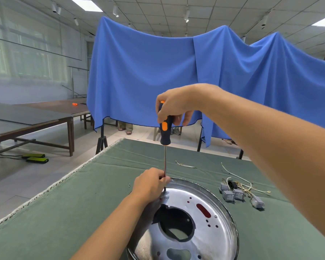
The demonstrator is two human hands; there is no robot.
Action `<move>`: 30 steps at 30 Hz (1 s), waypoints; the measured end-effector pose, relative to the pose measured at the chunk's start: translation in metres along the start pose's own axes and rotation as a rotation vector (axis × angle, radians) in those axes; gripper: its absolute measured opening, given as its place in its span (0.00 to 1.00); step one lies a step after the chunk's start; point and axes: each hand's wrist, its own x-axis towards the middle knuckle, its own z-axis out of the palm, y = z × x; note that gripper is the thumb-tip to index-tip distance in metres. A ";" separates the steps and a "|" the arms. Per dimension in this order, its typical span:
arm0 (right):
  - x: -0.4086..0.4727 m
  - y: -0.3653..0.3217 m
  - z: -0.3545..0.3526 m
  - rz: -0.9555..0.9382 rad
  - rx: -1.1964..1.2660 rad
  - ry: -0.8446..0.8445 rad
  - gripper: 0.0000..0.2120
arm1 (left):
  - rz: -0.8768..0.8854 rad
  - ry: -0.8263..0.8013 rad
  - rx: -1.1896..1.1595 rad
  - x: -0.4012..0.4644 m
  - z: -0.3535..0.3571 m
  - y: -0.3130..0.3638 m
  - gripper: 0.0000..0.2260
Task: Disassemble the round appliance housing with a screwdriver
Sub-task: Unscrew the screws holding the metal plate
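A shiny round metal housing [204, 207] with a large centre hole lies on the green cloth table [73, 203]. A screwdriver [165, 132] with a dark blue and orange handle stands upright, its tip down on the housing's far left part. My right hand [174, 107] grips the top of the handle from above. My left hand [151, 183] pinches the lower end of the shaft just above the tip, resting at the housing's rim. The screw under the tip is hidden.
Several small grey parts with white and yellow wires [238, 192] lie right of the housing. A loose wire [185, 164] lies farther back, and a tiny screw [129, 185] sits left of my left hand. Blue draped cloth [158, 72] hangs behind the table.
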 end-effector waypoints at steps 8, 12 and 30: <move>-0.001 -0.007 0.012 0.115 -0.255 0.255 0.15 | -0.034 -0.019 -0.016 -0.003 -0.002 0.002 0.06; -0.008 -0.009 0.000 0.067 -0.111 0.007 0.08 | -0.058 0.028 -0.113 -0.003 -0.003 0.001 0.15; -0.020 -0.018 0.000 0.104 -0.037 -0.043 0.07 | -0.028 0.051 0.028 -0.003 -0.001 -0.001 0.18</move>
